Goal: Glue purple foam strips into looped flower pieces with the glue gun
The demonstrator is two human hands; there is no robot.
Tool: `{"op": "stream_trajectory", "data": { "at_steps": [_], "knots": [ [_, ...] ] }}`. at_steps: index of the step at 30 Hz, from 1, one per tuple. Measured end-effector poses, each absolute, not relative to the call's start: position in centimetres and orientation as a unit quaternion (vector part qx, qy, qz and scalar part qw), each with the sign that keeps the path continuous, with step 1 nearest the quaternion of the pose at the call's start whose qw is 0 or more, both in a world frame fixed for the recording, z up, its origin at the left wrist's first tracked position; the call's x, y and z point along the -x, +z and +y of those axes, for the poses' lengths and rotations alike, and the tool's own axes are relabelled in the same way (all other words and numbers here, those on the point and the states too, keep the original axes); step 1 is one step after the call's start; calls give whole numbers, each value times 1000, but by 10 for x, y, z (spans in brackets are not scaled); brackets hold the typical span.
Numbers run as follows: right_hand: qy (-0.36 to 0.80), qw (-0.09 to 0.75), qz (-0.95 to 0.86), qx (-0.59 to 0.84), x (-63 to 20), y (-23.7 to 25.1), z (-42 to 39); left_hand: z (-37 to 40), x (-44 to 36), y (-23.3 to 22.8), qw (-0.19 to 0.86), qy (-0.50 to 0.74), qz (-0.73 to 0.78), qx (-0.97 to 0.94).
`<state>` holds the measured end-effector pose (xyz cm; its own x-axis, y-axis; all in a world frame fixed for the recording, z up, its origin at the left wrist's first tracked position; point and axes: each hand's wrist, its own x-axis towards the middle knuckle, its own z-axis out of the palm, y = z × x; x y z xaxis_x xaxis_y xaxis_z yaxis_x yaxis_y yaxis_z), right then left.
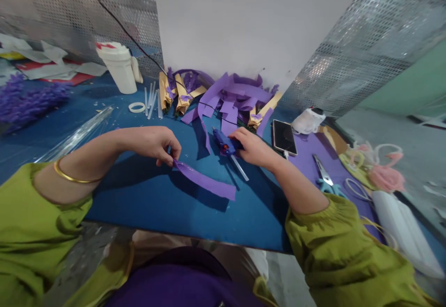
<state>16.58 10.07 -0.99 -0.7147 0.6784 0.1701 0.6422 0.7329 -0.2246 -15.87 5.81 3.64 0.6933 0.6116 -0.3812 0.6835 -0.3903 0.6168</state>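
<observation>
Over the blue table [251,228], your left hand [153,144] pinches one end of the purple strip [209,184] stretching between your hands — likely light, limp, best held there — while your right hand [256,146] curls around the glue gun [224,142].

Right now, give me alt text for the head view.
A person's left hand pinches a purple strip over a blue table, the right hand holding a blue glue gun; behind them lie more purple strips and tan-wrapped bundles.

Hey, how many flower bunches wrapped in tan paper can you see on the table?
3: one bunch and another bunch beyond the left hand, and a third bunch beyond the right hand. The purple strips may hide more.
</observation>
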Motion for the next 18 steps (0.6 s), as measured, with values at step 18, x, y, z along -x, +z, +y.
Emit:
{"op": "stream_trajectory", "data": {
  "at_steps": [18],
  "knots": [
    [271, 302, -829, 385, -154, 16, 72, 52, 150, 42, 322, 166, 412, -836]
  ]
}}
